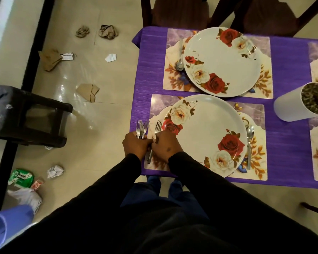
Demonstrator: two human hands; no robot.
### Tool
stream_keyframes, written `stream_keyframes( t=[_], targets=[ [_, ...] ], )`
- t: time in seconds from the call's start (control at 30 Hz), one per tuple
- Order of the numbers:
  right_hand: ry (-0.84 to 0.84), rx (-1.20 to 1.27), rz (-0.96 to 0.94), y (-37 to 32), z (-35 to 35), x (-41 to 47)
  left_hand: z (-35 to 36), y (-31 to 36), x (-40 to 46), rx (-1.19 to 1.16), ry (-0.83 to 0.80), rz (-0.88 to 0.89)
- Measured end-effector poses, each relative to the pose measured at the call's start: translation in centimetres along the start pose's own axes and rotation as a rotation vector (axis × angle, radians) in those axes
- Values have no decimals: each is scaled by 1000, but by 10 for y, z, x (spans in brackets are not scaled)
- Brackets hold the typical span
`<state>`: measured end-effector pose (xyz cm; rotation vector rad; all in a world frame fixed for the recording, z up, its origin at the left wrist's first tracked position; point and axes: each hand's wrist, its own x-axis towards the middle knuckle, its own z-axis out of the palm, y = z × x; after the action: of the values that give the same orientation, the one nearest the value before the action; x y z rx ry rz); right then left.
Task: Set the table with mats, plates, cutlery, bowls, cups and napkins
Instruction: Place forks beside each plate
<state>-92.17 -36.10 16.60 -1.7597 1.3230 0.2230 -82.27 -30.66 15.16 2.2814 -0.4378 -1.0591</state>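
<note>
The right hand pinches one fork, its long axis running six to twelve o'clock on the near mat at nine o'clock of the near plate, while the left hand grips the spare forks.

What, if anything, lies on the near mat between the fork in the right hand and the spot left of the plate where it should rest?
Nothing visible: the right hand already holds the fork over bare near mat beside the plate.
</note>
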Motion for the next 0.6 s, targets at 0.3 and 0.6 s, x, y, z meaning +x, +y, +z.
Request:
stream_keyframes(
  t=[0.3,0.6],
  targets=[
    [-176,-58,-58,3,2,-1,4,-3,-2,-25,-18,34],
    [-215,-132,-30,3,4,-5,7,-5,-2,35,1,102]
  ],
)
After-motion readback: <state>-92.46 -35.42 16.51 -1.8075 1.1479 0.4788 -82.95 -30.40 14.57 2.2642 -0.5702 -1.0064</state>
